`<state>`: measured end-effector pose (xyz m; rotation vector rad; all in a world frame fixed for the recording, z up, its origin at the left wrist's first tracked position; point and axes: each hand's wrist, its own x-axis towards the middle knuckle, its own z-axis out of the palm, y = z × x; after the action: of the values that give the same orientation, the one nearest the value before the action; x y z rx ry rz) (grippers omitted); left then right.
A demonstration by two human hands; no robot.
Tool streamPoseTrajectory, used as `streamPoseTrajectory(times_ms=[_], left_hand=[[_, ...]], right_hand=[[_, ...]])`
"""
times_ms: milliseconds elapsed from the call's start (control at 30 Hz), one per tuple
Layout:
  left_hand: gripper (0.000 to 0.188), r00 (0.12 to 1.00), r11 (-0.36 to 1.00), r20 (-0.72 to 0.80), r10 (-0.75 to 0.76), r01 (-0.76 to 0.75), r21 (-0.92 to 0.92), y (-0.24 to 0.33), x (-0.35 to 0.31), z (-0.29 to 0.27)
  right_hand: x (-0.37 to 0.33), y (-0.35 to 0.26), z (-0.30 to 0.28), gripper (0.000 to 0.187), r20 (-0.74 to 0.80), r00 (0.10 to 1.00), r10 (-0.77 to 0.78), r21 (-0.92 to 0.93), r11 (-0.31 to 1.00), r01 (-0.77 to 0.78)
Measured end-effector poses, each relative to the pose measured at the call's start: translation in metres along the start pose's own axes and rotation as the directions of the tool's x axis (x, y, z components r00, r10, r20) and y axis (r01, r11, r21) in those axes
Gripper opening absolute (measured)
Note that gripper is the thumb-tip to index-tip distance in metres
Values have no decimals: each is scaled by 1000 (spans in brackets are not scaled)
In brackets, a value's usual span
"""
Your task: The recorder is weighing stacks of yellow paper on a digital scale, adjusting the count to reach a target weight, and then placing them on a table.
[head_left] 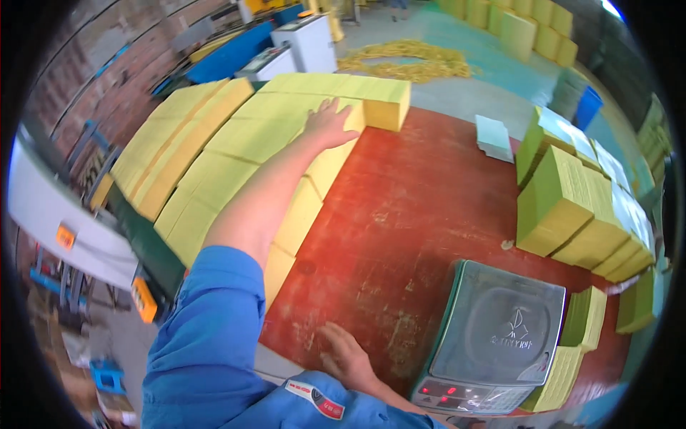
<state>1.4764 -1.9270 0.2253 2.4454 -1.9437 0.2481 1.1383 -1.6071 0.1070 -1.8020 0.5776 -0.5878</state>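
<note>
- Head view, left side: the left hand (330, 123) was stretched far forward with the arm in a rolled blue sleeve (207, 336). Its palm lay flat and its fingers were spread on top of the yellow paper stacks (236, 136). The grip was released, pressing down rather than grasping anything.
- The stacks lay side by side in long rows along the left part of the red counter (421, 193), their edges touching. I judged the flat palm was there to steady or level the top sheets, since loose paper slides easily.
- The block under the hand sat at the far end of the row, close to the far edge of the counter.
- Head view, near side: the right hand (346, 357) rested palm down on the bare red surface just in front of the body. Its fingers were loosely open and held nothing. It looked like a brace for the long forward reach.
- Just to the right of that hand stood a grey weighing scale (500, 329) with an empty platter, its display facing the person.
- Head view, right side: green-yellow bundles of paper (564, 207) were piled along the right edge, well apart from both hands, with smaller bundles beside the scale.
- A single pale sheet pile (494, 137) lay alone toward the far right of the counter.
- Beyond the counter, shredded yellow offcuts (407, 61) lay heaped on the floor.
</note>
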Motion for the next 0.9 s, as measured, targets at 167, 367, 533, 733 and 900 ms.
streamPoseTrajectory(times_ms=[167,367,533,733,900], left_hand=[[62,987,990,-100,128,-133,-45,13,89,34],[58,979,985,-107,171,-170,16,28,242,82],[68,976,991,-176,127,-130,-9,25,295,124],[69,974,954,65,219,-199,-223,87,219,101],[73,954,941,-46,297,-301,-158,119,74,85]], right_hand=[[-10,43,21,46,-149,986,-74,-339,941,19],[-25,66,46,62,-23,896,444,198,880,-431],[-5,77,33,59,-163,850,501,163,863,-477],[3,43,28,56,-248,882,400,104,917,-386],[-10,42,26,40,-129,991,47,-336,938,-88]])
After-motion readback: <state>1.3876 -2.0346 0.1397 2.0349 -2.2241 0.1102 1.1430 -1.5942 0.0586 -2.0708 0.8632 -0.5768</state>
